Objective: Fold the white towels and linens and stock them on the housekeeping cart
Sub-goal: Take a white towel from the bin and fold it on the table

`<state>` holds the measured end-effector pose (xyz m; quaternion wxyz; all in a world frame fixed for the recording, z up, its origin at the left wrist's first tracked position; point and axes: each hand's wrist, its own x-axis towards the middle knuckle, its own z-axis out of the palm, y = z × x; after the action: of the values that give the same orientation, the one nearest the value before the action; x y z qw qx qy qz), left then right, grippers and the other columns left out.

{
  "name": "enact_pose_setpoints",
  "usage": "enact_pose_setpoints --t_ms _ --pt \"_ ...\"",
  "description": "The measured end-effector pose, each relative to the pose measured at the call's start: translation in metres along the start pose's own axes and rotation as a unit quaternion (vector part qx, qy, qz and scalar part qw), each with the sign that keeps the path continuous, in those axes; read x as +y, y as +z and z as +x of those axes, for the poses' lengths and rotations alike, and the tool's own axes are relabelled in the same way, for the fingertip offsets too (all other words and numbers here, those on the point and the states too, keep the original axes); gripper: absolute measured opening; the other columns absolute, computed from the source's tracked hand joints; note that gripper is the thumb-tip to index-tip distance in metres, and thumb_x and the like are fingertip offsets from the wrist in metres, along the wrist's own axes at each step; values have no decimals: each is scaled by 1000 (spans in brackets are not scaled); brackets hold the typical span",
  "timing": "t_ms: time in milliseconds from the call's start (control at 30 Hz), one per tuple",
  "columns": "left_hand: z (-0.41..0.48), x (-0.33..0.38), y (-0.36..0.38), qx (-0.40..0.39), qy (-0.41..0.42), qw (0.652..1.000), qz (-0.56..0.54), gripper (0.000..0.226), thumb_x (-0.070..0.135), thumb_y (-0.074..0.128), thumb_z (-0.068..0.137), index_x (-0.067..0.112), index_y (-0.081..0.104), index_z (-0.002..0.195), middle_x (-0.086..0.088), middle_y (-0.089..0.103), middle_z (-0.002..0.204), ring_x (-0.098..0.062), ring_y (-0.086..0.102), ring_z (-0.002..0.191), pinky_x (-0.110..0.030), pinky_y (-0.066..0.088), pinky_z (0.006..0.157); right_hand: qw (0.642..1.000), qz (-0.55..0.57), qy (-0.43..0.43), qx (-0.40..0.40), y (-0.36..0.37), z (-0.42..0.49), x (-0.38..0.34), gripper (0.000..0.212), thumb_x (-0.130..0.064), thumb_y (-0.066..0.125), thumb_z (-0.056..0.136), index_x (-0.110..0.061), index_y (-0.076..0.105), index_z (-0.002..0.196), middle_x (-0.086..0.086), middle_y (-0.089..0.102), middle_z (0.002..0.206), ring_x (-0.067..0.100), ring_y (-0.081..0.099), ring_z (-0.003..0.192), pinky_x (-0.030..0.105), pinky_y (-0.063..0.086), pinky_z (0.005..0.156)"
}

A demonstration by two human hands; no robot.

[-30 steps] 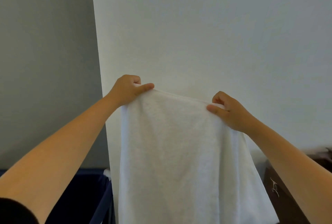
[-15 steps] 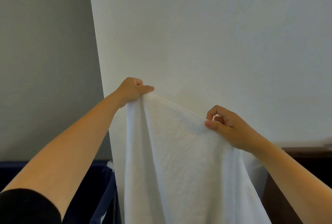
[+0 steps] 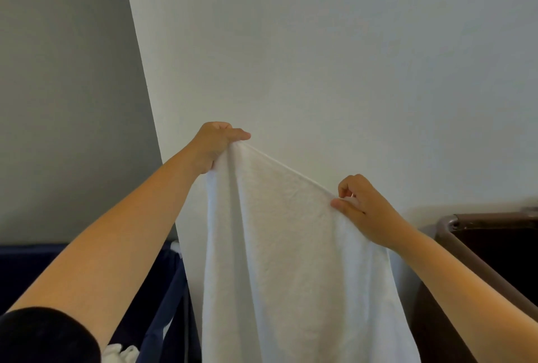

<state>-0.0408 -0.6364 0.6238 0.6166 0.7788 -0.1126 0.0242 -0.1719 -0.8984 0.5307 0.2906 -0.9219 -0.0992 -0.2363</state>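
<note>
white towel [image 3: 294, 246] | hanging unfolded, top edge taut and sloping down to the right | held up before wall

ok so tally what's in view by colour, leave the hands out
white: 2, the held towel and a bunched cloth
navy: 1, the fabric bin
brown: 1, the brown bin
total: 4

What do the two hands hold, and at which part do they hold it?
Both hold one white towel by its top edge: the left hand grips the left end, the right hand pinches the right end, lower down. The rest hangs.
</note>
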Motion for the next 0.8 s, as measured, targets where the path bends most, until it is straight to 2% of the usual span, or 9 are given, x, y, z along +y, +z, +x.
enact_pose_setpoints --t_ms 167,233,367,500,567,633,667,733,800 --pt "-3 -8 7 -15 -1 1000 9 55 23 76 76 25 26 54 3 27 57 -14 26 52 -27 19 52 997 -52 0 62 15 -11 12 23 -26 57 92 -22 39 79 -14 36 88 15 47 70 16 37 60" --pt "-4 -12 9 -21 2 1000 8 57 21 75 77 25 24 53 5 25 53 -13 24 48 -26 17 51 995 -61 2 82 22 -17 15 26 -26 59 91 -20 37 77 -13 35 83 17 43 63 21 35 55" --pt "-7 -19 12 -42 11 999 15 59 18 74 77 25 21 53 8 21 47 -11 21 44 -25 14 50 997 -35 56 48 33 -26 19 32 -32 52 94 -26 28 74 -7 41 64 11 37 53 24 31 52" --pt "-7 -24 16 -52 16 998 8 58 18 76 76 24 23 52 7 24 48 -11 22 45 -26 16 51 995 -75 46 50 39 -32 19 16 -29 46 97 -13 45 94 -10 42 65 16 41 58 28 33 58" --pt "-5 -30 17 -44 16 999 17 58 21 77 75 24 24 52 6 24 50 -12 22 47 -26 17 51 993 -106 42 44 43 -34 22 21 -26 43 99 -10 52 110 -11 46 76 16 45 65 26 34 62" --pt "-6 -43 20 -18 44 994 102 52 25 78 75 21 30 55 4 30 53 -12 27 48 -25 22 49 992 -101 64 32 46 -38 24 22 -26 39 101 -12 53 110 -12 48 76 16 47 68 23 33 58" --pt "-8 -53 21 -2 74 977 199 45 27 76 77 18 36 60 4 35 56 -13 33 50 -26 27 50 993 -90 74 25 50 -40 25 22 -26 38 101 -13 54 108 -12 47 75 17 48 69 24 32 57" --pt "-19 -73 29 8 119 906 406 31 34 69 84 12 47 81 1 45 65 -19 45 61 -29 34 55 994 -74 78 2 59 -42 24 21 -24 37 101 -13 54 106 -9 50 78 18 49 74 27 29 61" --pt "-36 -96 43 -14 134 856 500 32 38 60 90 11 49 101 -2 52 78 -24 51 72 -32 37 63 994 -62 80 -39 72 -45 21 22 -22 37 101 -12 55 110 -2 57 89 21 52 81 26 28 66"
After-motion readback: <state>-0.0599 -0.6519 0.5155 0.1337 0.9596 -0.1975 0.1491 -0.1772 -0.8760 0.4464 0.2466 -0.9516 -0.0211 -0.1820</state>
